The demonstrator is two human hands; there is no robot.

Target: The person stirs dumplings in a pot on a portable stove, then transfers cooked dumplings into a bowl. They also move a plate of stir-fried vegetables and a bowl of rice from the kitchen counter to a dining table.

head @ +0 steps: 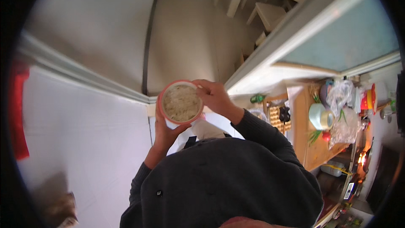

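Note:
A round bowl with a pink outside and a white inside [181,102] is held out in front of my body, filled with what looks like cooked white rice [181,103]. My left hand [166,131] supports it from the left and below, thumb along the near side. On the upper right, the fingers of my right hand [215,96] grip the rim. The undersides of both hands' fingers are partly hidden by the bowl.
A doorway with a sliding-door track opens ahead, and white stools [269,14] stand beyond it. At right, a wooden counter [305,126] bears plastic bags, tape and green onions; egg trays [277,118] are beside it. Burner flames [362,158] show farther right. A white wall is on the left.

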